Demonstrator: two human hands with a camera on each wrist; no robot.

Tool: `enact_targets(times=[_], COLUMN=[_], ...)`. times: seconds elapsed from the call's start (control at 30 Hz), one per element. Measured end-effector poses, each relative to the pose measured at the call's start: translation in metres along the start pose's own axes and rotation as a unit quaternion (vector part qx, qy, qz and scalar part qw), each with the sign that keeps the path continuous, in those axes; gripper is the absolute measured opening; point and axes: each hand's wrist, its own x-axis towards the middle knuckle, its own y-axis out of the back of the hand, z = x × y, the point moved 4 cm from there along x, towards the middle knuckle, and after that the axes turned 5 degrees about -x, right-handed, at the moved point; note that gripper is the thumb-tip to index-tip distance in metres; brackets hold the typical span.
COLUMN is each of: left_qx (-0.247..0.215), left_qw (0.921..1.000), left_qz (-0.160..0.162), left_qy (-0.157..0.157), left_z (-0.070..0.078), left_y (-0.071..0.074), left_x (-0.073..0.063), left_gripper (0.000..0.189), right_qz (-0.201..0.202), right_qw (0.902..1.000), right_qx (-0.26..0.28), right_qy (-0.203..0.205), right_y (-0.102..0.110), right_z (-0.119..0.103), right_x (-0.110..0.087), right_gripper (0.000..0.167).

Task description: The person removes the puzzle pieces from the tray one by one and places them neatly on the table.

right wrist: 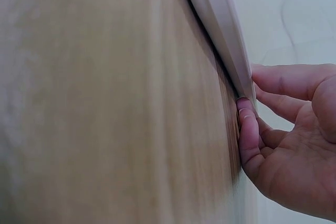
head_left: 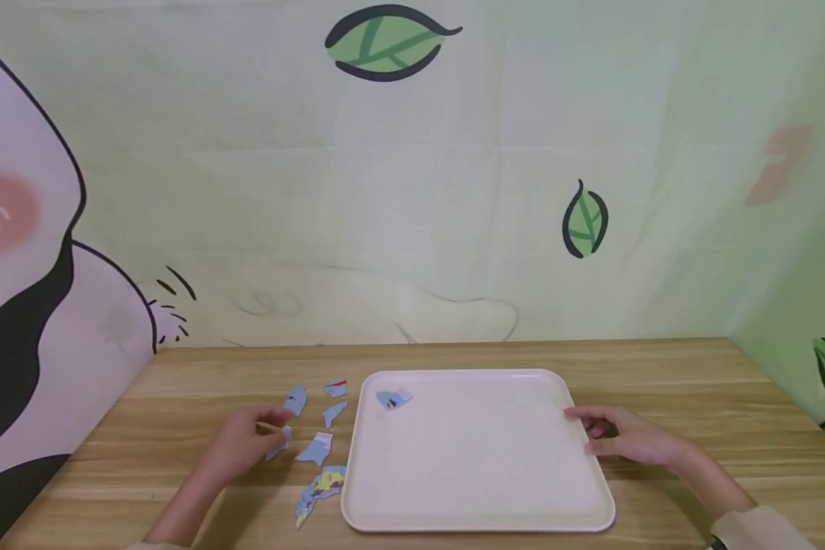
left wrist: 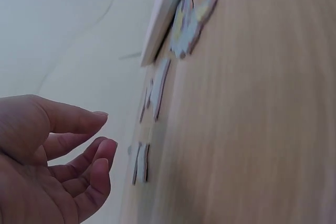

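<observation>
My left hand (head_left: 237,449) hovers among several flat jigsaw pieces, thumb and fingers loosely bent with a gap between them and nothing held. Its fingers partly cover a small blue piece (head_left: 279,444), and a blue piece (head_left: 296,399) lies just past the fingertips. In the left wrist view, that hand (left wrist: 58,156) is apart from the pieces (left wrist: 142,163). At the right side of a white tray (head_left: 481,466), my right hand (head_left: 632,439) grips the rim. The right wrist view has its thumb on the tray edge (right wrist: 223,24) and fingertips low against the side.
A blue-and-pink piece (head_left: 393,399) lies in the tray's far left corner. Left of the tray are a blue piece (head_left: 316,449), a red-striped piece (head_left: 335,389) and a larger yellow-and-blue section (head_left: 321,489). A printed cloth wall (head_left: 412,229) stands behind the wooden table (head_left: 660,367).
</observation>
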Motion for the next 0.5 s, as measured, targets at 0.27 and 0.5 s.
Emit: enact_targets(times=[0.27, 0.5], left_qx=[-0.037, -0.071], left_qw=[0.9993, 0.9967], left_qz=[-0.003, -0.007], left_qy=[-0.008, -0.039], left_z=[0.021, 0.038], left_y=[-0.024, -0.046], left_x=[0.01, 0.023], left_gripper=[0.029, 0.028], right_qz=[0.003, 0.003], right_qw=[1.0, 1.0], right_qx=[-0.005, -0.006], right_qy=[0.004, 0.004], right_y=[0.0, 0.0], right_z=[0.0, -0.001], right_x=[0.0, 0.0], right_gripper=[0.052, 0.053])
